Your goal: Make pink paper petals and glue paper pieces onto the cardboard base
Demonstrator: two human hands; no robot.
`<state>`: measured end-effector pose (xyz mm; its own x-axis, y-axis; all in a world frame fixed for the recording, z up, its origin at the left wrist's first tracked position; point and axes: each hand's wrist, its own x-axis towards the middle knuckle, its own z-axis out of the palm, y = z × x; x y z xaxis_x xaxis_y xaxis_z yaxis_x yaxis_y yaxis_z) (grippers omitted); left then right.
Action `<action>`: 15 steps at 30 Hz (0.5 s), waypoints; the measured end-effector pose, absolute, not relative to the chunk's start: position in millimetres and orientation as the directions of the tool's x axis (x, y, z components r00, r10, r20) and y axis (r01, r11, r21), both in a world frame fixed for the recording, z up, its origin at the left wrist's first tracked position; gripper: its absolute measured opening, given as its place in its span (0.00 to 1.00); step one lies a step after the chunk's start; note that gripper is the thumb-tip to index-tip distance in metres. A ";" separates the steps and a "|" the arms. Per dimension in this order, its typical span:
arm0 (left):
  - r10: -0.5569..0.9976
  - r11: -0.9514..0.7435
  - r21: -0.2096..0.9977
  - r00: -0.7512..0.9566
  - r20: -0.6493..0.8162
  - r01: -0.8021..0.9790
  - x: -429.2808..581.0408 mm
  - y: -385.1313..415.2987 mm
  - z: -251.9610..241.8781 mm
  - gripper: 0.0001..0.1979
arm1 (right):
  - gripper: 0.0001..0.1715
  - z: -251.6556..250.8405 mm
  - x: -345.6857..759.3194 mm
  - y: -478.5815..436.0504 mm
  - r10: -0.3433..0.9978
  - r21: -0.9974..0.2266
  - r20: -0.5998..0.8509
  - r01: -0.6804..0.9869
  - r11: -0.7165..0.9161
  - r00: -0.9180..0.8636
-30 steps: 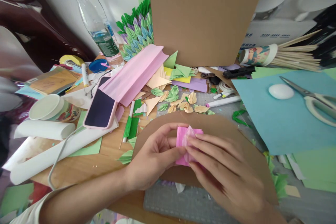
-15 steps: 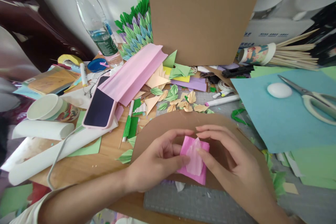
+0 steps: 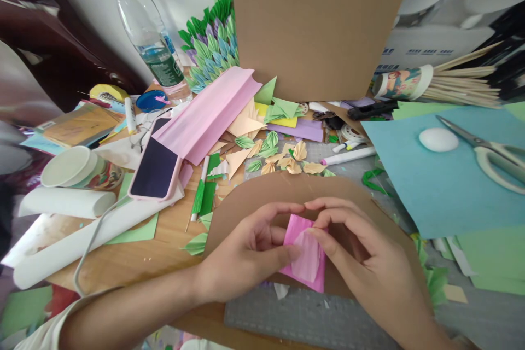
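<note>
My left hand (image 3: pixel 258 246) holds a folded square of bright pink crepe paper (image 3: pixel 293 228), thumb on top and fingers curled behind. A pale pink petal-shaped piece of paper (image 3: pixel 305 258) lies over the square. My right hand (image 3: pixel 361 254) pinches both papers at their upper right, its thumb on the tip of the pale piece. The fingertips of both index fingers nearly meet above the paper. Beneath my hands lies a brown cardboard sheet with a rounded edge (image 3: pixel 254 202), on a grey cutting mat (image 3: pixel 287 320).
Pleated paper leaves (image 3: pixel 291 164) lie beyond the cardboard. A phone (image 3: pixel 153 169), pink crepe paper (image 3: pixel 213 112), a paper cup (image 3: pixel 69 167) and bottles (image 3: pixel 159 63) are at left. Scissors (image 3: pixel 488 153) and a white oval object (image 3: pixel 438 139) rest on blue paper (image 3: pixel 402 175) at right.
The pale piece has slid slightly down and tilted on the pink square. My right thumb and fingers have closed in on the papers' upper right corner. My left hand has barely moved.
</note>
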<state>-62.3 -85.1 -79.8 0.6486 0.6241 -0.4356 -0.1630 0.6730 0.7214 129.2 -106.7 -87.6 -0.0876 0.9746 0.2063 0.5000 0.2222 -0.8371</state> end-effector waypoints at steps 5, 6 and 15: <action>0.627 0.665 0.720 0.672 -0.395 -0.197 -61.2 -85.1 -81.6 0.21 | 0.04 -90.1 127.7 -107.9 0.970 -0.843 0.222 0.480 0.241 -0.098; 0.627 0.663 0.719 0.679 -0.381 -0.209 -60.9 -85.1 -82.2 0.19 | 0.04 -90.3 127.2 -108.0 0.971 -0.847 0.217 0.475 0.240 -0.103; 0.641 0.631 0.756 0.666 -0.383 -0.173 -61.6 -85.3 -81.5 0.18 | 0.07 -93.4 129.1 -108.7 0.995 -0.909 0.038 0.411 0.072 -0.090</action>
